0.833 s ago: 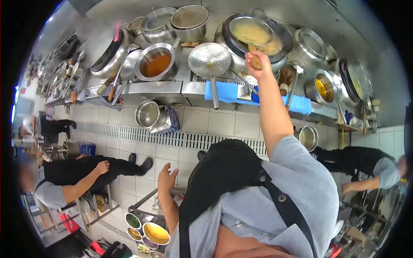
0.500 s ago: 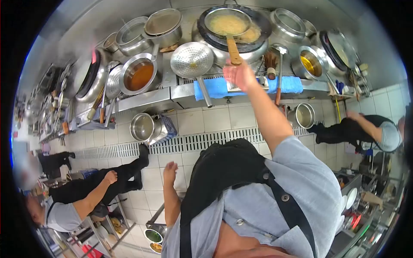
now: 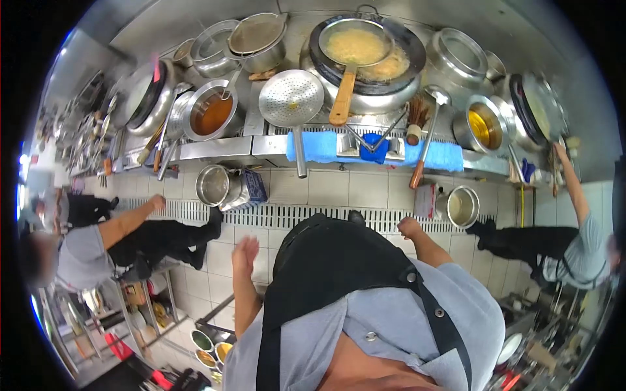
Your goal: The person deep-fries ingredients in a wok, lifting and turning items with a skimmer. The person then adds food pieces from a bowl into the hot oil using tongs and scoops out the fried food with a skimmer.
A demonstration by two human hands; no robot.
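My left hand [image 3: 245, 255] hangs in the air beside my black apron [image 3: 332, 260], fingers stretched and holding nothing. On the other side of the apron my right hand [image 3: 410, 227] is curled closed over the floor, with nothing seen in it. Both hands are apart from the stove. Ahead, a wire strainer [image 3: 355, 47] with a wooden handle lies over the wok [image 3: 417, 55], which holds pale, bubbling food. A perforated skimmer [image 3: 291, 98] rests left of it, its handle jutting past the stove's front edge. A ladle [image 3: 427, 140] with a wooden grip lies to the right.
Blue cloths [image 3: 435, 154] line the stove edge. A pot of reddish-brown liquid [image 3: 212, 116] stands left, a pot of yellow oil [image 3: 482, 127] right. Metal pots [image 3: 462, 207] stand low near the floor drain [image 3: 306, 216]. Co-workers [image 3: 85, 251] are at left and right [image 3: 567, 241].
My right hand has left the strainer's handle and drawn back down to my side, closing. The strainer's handle has swung slightly left. The co-worker at right has reached toward the stove.
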